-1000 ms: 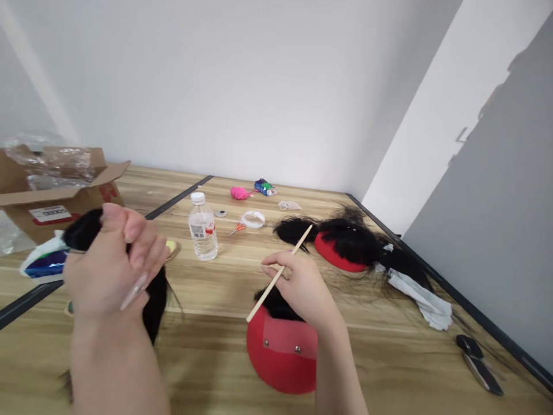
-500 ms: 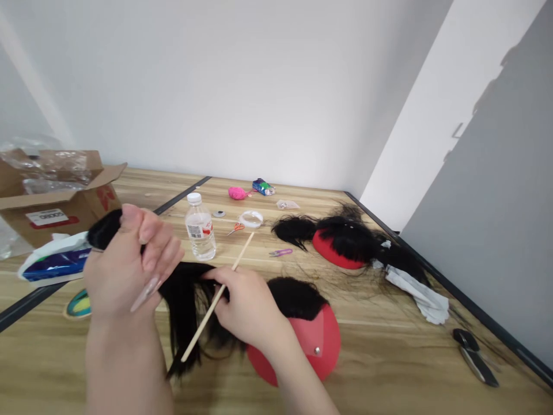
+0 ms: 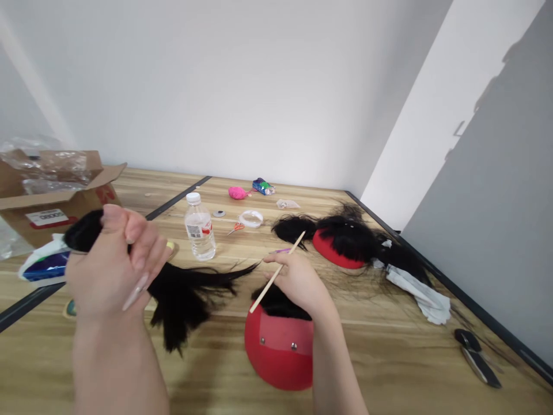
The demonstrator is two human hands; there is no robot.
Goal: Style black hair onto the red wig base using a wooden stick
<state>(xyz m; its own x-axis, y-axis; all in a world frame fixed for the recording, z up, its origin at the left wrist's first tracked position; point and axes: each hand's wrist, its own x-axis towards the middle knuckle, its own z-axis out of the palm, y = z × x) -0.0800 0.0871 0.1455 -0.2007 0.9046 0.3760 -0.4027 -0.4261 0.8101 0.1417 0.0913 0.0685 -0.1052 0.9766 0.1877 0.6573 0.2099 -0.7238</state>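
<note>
My left hand (image 3: 116,262) is closed around a bundle of long black hair (image 3: 184,302). One end of the bundle (image 3: 84,230) sticks out above the thumb, while the rest fans out to the right below the fist. In my right hand (image 3: 298,279) is a thin wooden stick (image 3: 260,300), slanted up to the right. Its fingertips are at the end of a thin lock drawn out from the bundle. Below that hand is a red dome-shaped form (image 3: 276,366) with a patch of black hair on top and two metal pins; my forearm covers its right side.
A water bottle (image 3: 200,230) stands behind the hair bundle. A second red form (image 3: 341,253) with black hair lies at back right, near a white cloth (image 3: 421,294) and a black clipper-like tool (image 3: 477,357). At left are a cardboard box (image 3: 64,213) and a blue packet (image 3: 45,266).
My right hand has moved right with the stick, away from the bundle, drawing out a thin lock. My left hand has shifted slightly left with the hair. The near red form has turned.
</note>
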